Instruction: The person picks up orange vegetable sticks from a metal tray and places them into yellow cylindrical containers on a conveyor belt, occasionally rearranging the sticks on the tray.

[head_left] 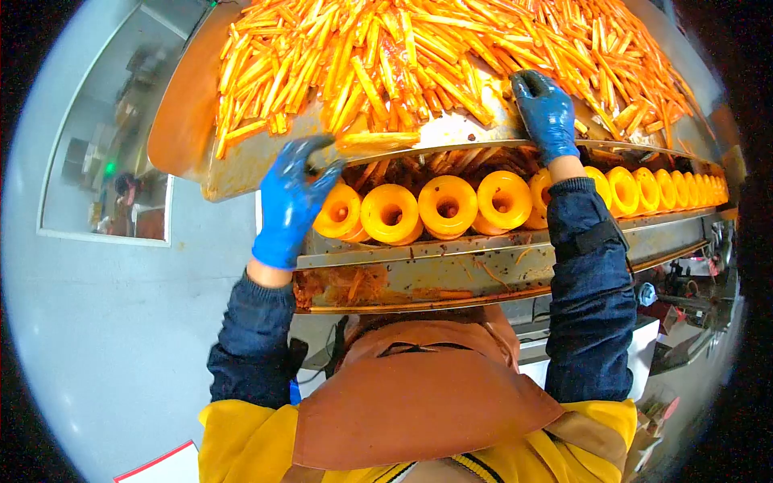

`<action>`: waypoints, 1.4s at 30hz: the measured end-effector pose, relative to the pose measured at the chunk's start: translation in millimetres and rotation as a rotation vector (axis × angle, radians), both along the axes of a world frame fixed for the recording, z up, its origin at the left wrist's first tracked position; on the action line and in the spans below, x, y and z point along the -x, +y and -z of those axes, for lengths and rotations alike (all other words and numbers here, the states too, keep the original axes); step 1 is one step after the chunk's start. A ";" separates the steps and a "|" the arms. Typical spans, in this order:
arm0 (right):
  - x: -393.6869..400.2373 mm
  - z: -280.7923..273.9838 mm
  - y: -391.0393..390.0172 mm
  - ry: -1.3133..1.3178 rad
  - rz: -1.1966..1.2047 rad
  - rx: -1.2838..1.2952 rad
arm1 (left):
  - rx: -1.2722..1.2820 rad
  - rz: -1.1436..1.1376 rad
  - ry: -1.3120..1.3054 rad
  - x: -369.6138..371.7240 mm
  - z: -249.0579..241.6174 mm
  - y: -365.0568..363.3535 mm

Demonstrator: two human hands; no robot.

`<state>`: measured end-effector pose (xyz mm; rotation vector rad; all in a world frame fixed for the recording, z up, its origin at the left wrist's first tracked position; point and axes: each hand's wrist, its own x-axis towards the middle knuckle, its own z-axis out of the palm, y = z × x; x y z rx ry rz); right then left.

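Observation:
My left hand (296,197), in a blue glove, is over the left end of the row of yellow funnel-shaped cups (391,214), its thumb and fingers apart with nothing between them. Its dark, wet fingertips are near the left end of a single orange stick (378,141) at the tray's edge. My right hand (545,113), gloved too, lies at the front edge of the metal tray (290,149), its fingers bent down by the heap of orange sticks (362,64). Whatever its fingertips may hold is hidden.
Below the cups runs a metal trough (403,278) with scraps and reddish residue. A brown apron (419,410) covers my front. On the left is a grey wall (97,306) with a window (113,153). Equipment (692,290) stands at the far right.

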<state>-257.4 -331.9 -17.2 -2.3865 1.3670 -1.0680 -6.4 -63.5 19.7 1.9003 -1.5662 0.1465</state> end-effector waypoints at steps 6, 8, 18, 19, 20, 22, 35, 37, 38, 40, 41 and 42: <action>-0.5 2.6 -2.6 -0.010 0.036 -0.029 | -0.501 0.341 -0.134 -1.2 -8.4 -73.6; -0.5 1.0 -0.4 -0.005 0.029 -0.043 | -0.561 0.458 -0.173 -7.0 -16.1 -79.9; -1.8 4.0 -1.9 -0.001 0.033 -0.023 | -0.483 -0.047 -0.275 -48.0 -4.4 -114.2; -1.9 3.5 -1.7 0.000 0.034 -0.023 | -0.632 -0.081 -0.244 -43.4 -9.7 -118.0; -1.6 3.1 -1.3 -0.002 0.033 -0.014 | -0.632 -0.080 -0.242 -53.0 -2.9 -121.0; -0.8 4.3 -1.4 -0.003 0.031 -0.003 | -0.648 0.143 -0.315 -77.5 5.8 -122.1; -0.2 4.5 -3.2 0.012 0.022 -0.005 | 0.221 0.037 0.844 -20.9 5.5 31.8; 0.1 5.2 -4.7 0.015 0.017 -0.009 | 0.310 -0.073 1.121 7.5 -6.6 32.0; 0.1 4.9 -5.0 0.017 0.011 -0.014 | 0.258 -0.120 1.136 13.8 -5.5 33.1; -0.4 3.5 -3.0 0.015 0.019 -0.011 | 0.021 -0.108 1.191 12.2 15.5 38.0; -0.9 2.7 -1.8 0.012 0.026 -0.010 | -0.072 -0.119 1.146 16.1 25.6 37.9; -1.0 2.5 -1.4 0.011 0.024 -0.009 | -0.164 -0.130 1.098 23.5 34.6 35.3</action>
